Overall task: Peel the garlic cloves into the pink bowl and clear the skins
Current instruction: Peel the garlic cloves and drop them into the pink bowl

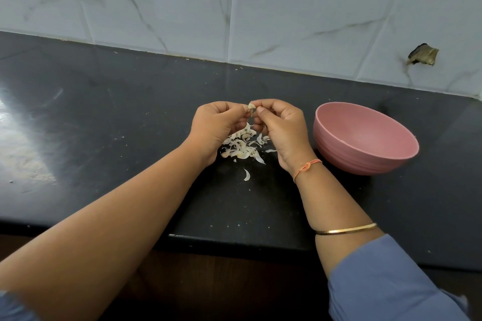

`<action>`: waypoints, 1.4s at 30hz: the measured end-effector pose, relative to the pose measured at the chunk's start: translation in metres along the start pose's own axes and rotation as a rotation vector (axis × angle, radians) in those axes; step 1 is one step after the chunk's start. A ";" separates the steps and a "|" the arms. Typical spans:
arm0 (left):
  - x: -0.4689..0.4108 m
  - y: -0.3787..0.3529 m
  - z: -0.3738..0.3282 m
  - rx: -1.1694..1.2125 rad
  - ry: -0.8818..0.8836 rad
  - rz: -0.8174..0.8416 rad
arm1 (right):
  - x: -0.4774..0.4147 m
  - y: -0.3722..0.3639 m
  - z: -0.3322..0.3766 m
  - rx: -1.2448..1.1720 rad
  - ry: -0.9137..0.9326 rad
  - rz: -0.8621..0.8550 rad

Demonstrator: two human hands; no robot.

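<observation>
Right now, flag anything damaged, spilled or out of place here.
The wall tile at the right has a jagged broken hole with a crack running from it. Loose garlic skins lie scattered on the black counter left of the pink bowl, as expected mid-peeling. The bowl sits upright.

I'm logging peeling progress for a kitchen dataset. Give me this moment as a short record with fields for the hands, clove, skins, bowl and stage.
left hand: pinches the garlic clove
right hand: pinches the same clove
skins: loose pile on the counter, under the hands
pink bowl: upright, right of the hands, visible inside bare
stage: clove in hand, skins not yet cleared
</observation>
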State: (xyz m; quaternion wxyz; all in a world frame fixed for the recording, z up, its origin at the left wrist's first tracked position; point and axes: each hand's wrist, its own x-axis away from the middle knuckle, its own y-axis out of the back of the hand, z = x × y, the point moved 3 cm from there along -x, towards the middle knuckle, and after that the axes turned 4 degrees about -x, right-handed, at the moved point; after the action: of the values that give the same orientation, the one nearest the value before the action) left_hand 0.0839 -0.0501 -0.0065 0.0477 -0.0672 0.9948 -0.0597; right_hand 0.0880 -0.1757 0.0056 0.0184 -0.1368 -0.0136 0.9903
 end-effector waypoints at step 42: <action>-0.001 0.001 0.002 0.012 0.008 -0.009 | -0.001 0.003 0.002 0.439 0.422 -0.012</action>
State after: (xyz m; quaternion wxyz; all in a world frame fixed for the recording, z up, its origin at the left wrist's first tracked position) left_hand 0.0847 -0.0487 -0.0081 0.0438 -0.0712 0.9943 -0.0662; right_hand 0.0883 -0.1791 0.0080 0.0561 -0.3321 0.2041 0.9192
